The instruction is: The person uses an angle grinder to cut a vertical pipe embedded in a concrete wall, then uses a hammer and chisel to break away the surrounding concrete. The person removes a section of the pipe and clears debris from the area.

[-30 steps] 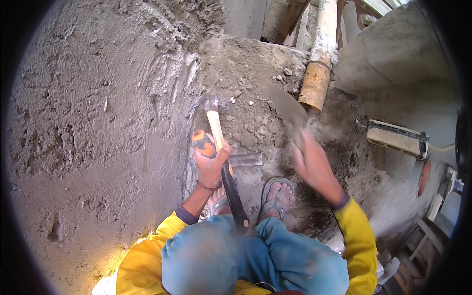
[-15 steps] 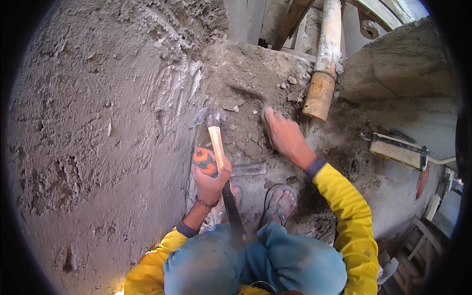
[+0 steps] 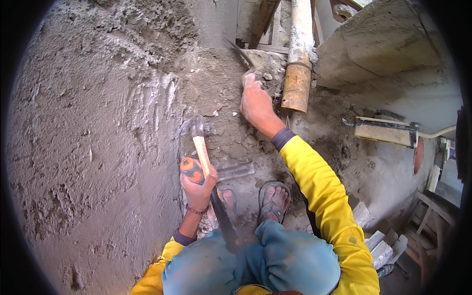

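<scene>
My left hand [image 3: 197, 189] is closed around a claw hammer [image 3: 201, 150], its metal head up and its black grip running down toward my knees. In the same fist sits an orange-and-black tool handle [image 3: 191, 169]; its kind cannot be made out. My right hand [image 3: 258, 106] grips a trowel [image 3: 242, 56], reaching far ahead with the thin blade seen nearly edge-on. The blade is over the far end of a rough strip of rubble and mortar [image 3: 206, 93]. Clear plastic [image 3: 183, 129] shows by the hammer head.
A rough plastered wall [image 3: 98, 147] rises on my left. A bamboo pole [image 3: 296, 88] ends just right of my right hand. Before my sandalled feet lies a flat metal bar [image 3: 235, 171]. To the right are a pale box-shaped lamp [image 3: 386, 132] and wooden pieces [image 3: 425, 216].
My right hand has moved farther away and left with the trowel, from the middle of the rubble to its far end. My left hand keeps its hold; the view has shifted slightly.
</scene>
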A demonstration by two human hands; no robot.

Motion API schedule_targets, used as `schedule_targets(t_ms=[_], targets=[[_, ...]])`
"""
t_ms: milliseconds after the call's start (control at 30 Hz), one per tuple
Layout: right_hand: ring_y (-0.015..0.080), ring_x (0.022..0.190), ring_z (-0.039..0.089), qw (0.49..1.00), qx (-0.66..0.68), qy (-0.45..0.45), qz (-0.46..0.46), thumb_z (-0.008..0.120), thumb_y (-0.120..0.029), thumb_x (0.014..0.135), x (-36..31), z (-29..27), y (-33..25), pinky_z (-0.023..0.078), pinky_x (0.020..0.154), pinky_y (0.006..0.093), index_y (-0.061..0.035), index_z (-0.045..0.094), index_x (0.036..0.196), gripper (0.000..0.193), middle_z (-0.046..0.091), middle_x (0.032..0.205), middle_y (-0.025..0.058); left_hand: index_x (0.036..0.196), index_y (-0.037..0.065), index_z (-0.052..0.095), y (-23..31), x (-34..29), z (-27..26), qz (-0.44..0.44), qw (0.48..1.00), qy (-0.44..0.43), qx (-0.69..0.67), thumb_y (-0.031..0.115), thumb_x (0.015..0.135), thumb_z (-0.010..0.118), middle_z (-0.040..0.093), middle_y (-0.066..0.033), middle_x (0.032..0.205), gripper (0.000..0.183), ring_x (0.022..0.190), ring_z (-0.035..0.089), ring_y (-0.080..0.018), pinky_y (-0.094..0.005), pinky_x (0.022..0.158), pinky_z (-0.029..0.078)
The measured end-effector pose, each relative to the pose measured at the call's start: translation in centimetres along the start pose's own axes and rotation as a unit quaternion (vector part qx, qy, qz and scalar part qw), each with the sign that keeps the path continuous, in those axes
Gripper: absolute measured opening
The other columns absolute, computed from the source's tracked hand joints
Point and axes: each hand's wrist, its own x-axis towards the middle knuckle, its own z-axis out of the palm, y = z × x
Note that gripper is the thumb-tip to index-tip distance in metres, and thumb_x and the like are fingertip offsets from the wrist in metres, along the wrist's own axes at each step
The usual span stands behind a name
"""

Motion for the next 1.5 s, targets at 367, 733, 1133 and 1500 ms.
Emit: schedule_targets(t_ms=[367, 733, 1133, 1500], targets=[[0.0482, 0.092, 0.066, 0.973, 0.083, -0.188, -0.109, 0.057, -0.005, 0.09, -12.5, -2.3, 2.2, 0.055, 0.079, 0.0512, 0.0086, 0.037, 0.136, 0.051, 0.062, 0.1, 0.0298, 0.105, 0.003, 0.055, -0.1, 0.8, 0.0, -0.004, 1.0, -0.001, 0.016, 0.007, 0.083, 0.075, 0.066, -0.0044, 0.091, 0.03, 0.081, 0.063, -0.0112, -0.0277, 0.074, 0.052], [0.0507, 0.126, 0.053, 0.979, 0.198, 0.042, -0.039, 0.059, -0.008, 0.088, -13.3, -10.1, 1.8, 0.042, 0.109, 0.0455, 0.0154, 0.034, 0.146, 0.067, 0.051, 0.136, 0.0396, 0.11, 0.0, 0.058, -1.9, 1.3, -1.3, -0.012, 0.994, 0.02, 0.109, 0.019, 0.079, 0.08, 0.064, -0.0095, 0.096, 0.042, 0.087, 0.063, -0.0219, -0.0373, 0.081, 0.051], [0.012, 0.062, 0.056, 0.824, 0.556, 0.005, 0.105, 0.059, -0.008, 0.094, -5.0, -13.5, 3.2, 0.05, 0.044, 0.0287, -0.0055, 0.016, 0.161, 0.08, 0.055, 0.094, 0.0073, 0.118, -0.002, 0.056, -1.0, 1.5, -0.9, 0.005, 0.991, 0.021, 0.134, 0.019, 0.078, 0.079, 0.062, -0.0108, 0.099, 0.05, 0.09, 0.061, -0.0231, -0.0383, 0.084, 0.05], [0.0144, 0.059, 0.056, 0.83, 0.546, 0.012, 0.113, 0.057, -0.009, 0.097, -5.7, -11.1, 4.6, 0.05, 0.045, 0.0306, -0.0096, 0.005, 0.163, 0.084, 0.055, 0.094, 0.0094, 0.113, -0.002, 0.057, -1.6, 2.2, -1.2, -0.065, 0.993, 0.049, 0.09, 0.019, 0.077, 0.081, 0.064, -0.0099, 0.093, 0.048, 0.082, 0.062, -0.0207, -0.0367, 0.077, 0.051]])
